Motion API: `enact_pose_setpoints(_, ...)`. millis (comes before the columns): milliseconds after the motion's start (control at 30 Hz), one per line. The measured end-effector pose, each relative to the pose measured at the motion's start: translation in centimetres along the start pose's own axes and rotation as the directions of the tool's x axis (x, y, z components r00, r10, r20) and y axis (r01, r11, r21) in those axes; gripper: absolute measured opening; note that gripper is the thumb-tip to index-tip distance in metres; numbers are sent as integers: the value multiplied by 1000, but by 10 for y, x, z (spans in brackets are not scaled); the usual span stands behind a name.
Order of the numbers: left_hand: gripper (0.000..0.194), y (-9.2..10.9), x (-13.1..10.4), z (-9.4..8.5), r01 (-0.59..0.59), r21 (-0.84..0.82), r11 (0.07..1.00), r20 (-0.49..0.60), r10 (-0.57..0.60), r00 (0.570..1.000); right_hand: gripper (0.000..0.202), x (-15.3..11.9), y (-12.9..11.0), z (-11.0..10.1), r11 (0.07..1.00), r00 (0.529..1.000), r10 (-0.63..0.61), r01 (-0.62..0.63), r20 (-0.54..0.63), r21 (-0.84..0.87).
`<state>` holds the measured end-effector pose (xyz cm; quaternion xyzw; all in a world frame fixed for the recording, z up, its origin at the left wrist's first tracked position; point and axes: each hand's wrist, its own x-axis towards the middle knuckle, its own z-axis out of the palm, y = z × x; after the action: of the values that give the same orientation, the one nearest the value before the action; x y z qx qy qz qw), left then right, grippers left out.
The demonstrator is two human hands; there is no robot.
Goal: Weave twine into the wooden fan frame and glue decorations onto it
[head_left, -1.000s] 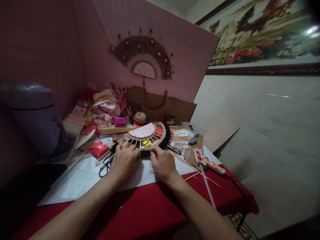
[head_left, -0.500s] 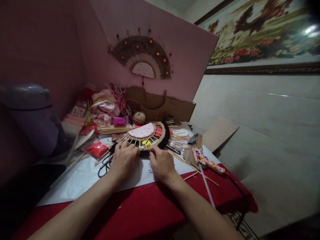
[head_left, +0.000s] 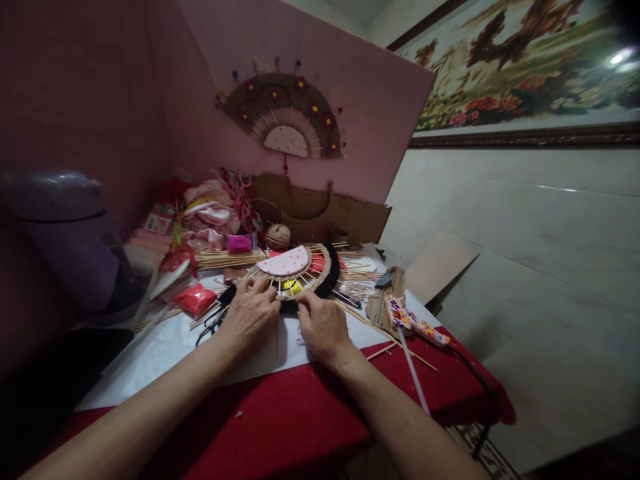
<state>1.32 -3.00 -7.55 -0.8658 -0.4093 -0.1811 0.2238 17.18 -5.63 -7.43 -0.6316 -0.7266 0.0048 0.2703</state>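
A half-round fan frame [head_left: 327,273] of thin sticks, twine and a black outer band lies on white paper, its dotted pink half-disc [head_left: 285,261] toward the back. My left hand [head_left: 251,312] rests over the near left part of the band, fingers bent and slightly apart, covering it. At the near edge, right of it, my right hand [head_left: 323,327] pinches the black band with thumb and forefinger. A yellow packet [head_left: 293,287] shows between the sticks. Black-handled scissors [head_left: 213,325] lie partly hidden beside my left hand.
A patterned glue gun [head_left: 417,323] lies on cardboard at the right. Bundled sticks [head_left: 227,259], a twine ball [head_left: 278,236] and a red packet [head_left: 194,299] surround the fan. A finished fan [head_left: 280,113] hangs on the pink board behind.
My left hand has shifted slightly right and its fingers have spread and flattened over the band. My right hand and the fan are almost unmoved.
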Motion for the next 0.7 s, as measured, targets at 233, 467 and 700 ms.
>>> enact_pose_setpoints(233, 19, -3, 3, 2, -64, 2, 998, -2, 64, 998, 22, 1, 1, 2, 1000, 1000, -2, 2, -2, -21)
enact_pose_setpoints(467, 21, -3, -1, 8, 44, -105, 994, -67, -51, 996, 22, 1, 1, 1, 1000, 1000, 2, -2, -3, -6)
enact_pose_setpoints(700, 22, -6, -4, 12, 58, -171, 984, -64, -69, 996, 21, 0, 0, 0, 1000, 1000, 14, -14, -3, -4)
